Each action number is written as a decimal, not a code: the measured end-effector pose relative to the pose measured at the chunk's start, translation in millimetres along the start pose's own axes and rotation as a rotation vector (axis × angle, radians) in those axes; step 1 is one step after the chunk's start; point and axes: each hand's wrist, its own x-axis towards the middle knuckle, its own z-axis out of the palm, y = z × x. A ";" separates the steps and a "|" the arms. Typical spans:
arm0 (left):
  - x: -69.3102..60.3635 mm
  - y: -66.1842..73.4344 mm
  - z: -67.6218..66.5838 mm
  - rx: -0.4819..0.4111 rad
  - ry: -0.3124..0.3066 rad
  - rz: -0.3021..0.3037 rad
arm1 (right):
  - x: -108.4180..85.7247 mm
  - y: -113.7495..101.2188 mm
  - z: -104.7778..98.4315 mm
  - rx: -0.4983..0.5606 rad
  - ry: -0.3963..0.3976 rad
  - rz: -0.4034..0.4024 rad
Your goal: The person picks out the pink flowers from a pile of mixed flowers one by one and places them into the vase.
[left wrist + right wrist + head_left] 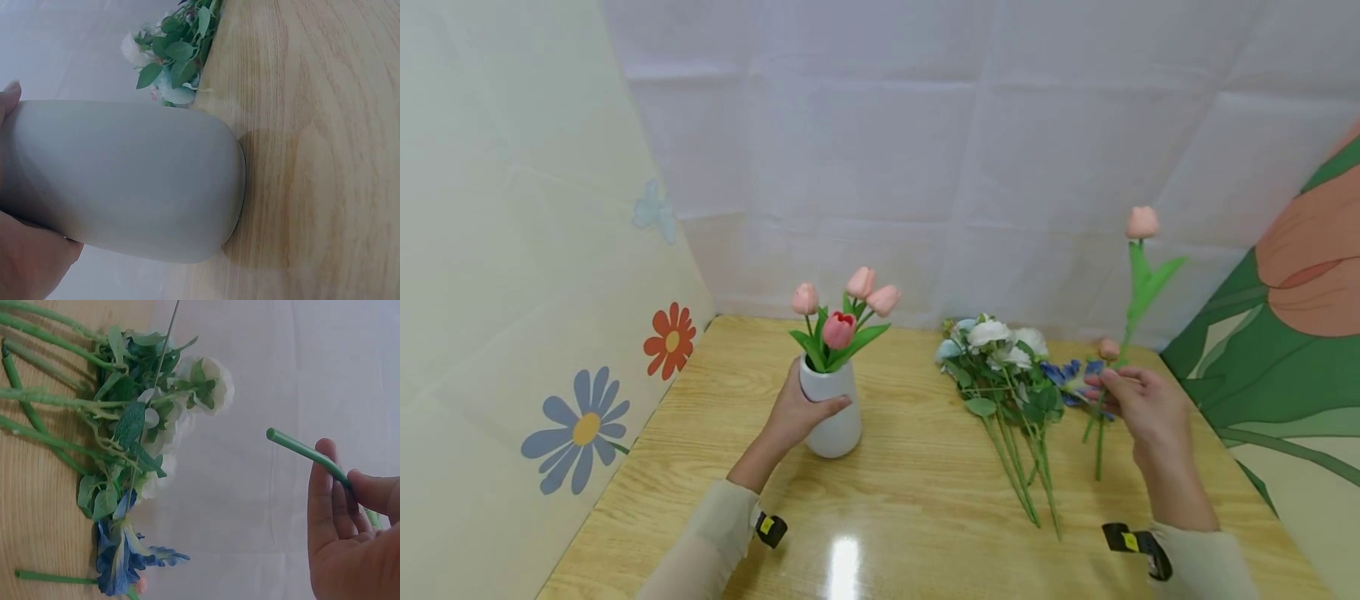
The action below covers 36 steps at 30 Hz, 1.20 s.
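Note:
My left hand (797,407) grips a white vase (833,421) that stands upright on the wooden table, thumb across its front. Out of the vase rise several pale pink tulips (861,282) and one darker pink tulip (838,331). In the left wrist view the vase (137,181) fills the middle, its base on the tabletop. On the right, my right hand (1159,417) pinches a single pale pink tulip (1142,223) by its green stem, bloom up, above the table. The right wrist view shows the stem's lower end (297,445) sticking out past the fingers (322,512).
White roses (988,333) with leafy stems lie in a bunch on the table (917,467), right of the vase. Beside them are a blue iris (1067,377) and another pale pink tulip (1108,349), partly behind the right hand. Printed cloths hang behind and at both sides.

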 end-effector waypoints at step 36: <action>0.3 0.1 1.6 -0.007 0.008 -0.010 | 1.5 -18.9 64.2 0.024 -0.108 -0.110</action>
